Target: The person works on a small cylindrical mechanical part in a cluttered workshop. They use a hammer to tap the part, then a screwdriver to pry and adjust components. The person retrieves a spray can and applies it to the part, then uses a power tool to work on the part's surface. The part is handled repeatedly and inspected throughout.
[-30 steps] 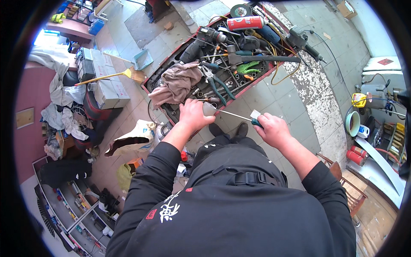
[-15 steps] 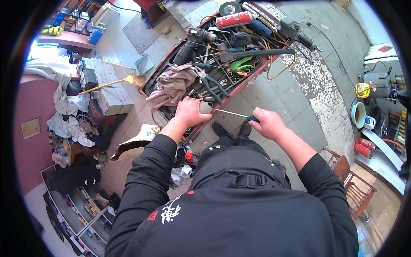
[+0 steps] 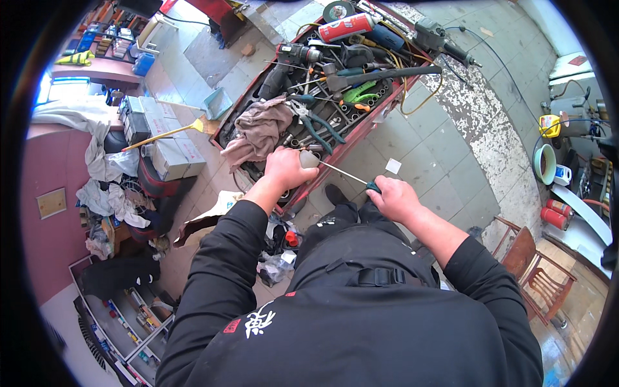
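My left hand (image 3: 285, 170) is closed around a pale rounded piece (image 3: 309, 159) at the near edge of the red tool tray (image 3: 363, 131). My right hand (image 3: 395, 198) grips the dark green handle of a screwdriver (image 3: 345, 173). Its thin metal shaft slants up and left to the pale piece, where the tip is hidden. Just above my right hand shows a small white square (image 3: 393, 166); whether it lies on the tiles or is in the air I cannot tell. Beside my left hand, a crumpled pinkish rag (image 3: 259, 128) and pliers (image 3: 318, 131) rest in the tray.
The tray also bears a cordless drill (image 3: 291, 57), a hammer (image 3: 361, 79), a red spray can (image 3: 347, 28) and several sockets. An angle grinder (image 3: 442, 40) lies past its right end. A wooden chair (image 3: 535, 277) stands at right, grey boxes (image 3: 169, 151) at left.
My right hand has shifted slightly left and down with the screwdriver, whose shaft slants more steeply. The white square now shows apart from that hand. My left hand stays almost in place.
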`<state>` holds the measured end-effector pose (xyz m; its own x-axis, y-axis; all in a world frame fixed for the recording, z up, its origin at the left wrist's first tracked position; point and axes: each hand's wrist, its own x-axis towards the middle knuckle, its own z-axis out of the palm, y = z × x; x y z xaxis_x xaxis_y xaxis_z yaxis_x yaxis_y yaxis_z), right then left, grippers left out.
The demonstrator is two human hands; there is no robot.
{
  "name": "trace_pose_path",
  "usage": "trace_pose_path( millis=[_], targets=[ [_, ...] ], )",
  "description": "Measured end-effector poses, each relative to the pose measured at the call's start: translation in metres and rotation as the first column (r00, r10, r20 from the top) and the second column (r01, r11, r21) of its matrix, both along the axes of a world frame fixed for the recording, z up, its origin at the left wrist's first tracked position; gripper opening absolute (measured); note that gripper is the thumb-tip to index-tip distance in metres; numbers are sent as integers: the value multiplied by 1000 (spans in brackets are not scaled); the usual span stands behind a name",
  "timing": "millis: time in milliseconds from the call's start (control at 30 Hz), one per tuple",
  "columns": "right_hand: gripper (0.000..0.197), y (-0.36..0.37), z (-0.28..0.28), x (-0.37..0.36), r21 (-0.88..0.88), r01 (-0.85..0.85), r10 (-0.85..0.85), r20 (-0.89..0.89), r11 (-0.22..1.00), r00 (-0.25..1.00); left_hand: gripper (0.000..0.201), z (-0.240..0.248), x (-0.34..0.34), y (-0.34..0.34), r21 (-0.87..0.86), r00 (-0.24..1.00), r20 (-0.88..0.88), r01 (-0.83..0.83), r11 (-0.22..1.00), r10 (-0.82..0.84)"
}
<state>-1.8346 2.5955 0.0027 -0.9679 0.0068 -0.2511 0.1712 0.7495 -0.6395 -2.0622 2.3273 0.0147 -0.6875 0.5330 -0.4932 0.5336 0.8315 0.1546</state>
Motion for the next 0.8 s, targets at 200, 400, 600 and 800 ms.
trace_pose_path(
  millis=[200, 400, 600, 800],
  targets=[
    [39, -13, 12, 2, -4, 58, -57, 152, 998, 987, 73, 0, 1, -1, -17, 1000, -13, 3, 1000, -3],
    [45, -33, 15, 11, -101, 232, -197, 278, 967, 940, 75, 4, 0, -2, 20, 997, -49, 66, 998, -65],
    [47, -61, 7, 13, -216, 375, -266, 407, 901, 874, 78, 6, -2, -3, -5, 1000, 25, 3, 1000, -3],
    [40, -47, 19, 21, 45, 203, -208, 174, 978, 962, 76, 7, -4, -4, -16, 997, 26, 76, 997, -75]
  ],
)
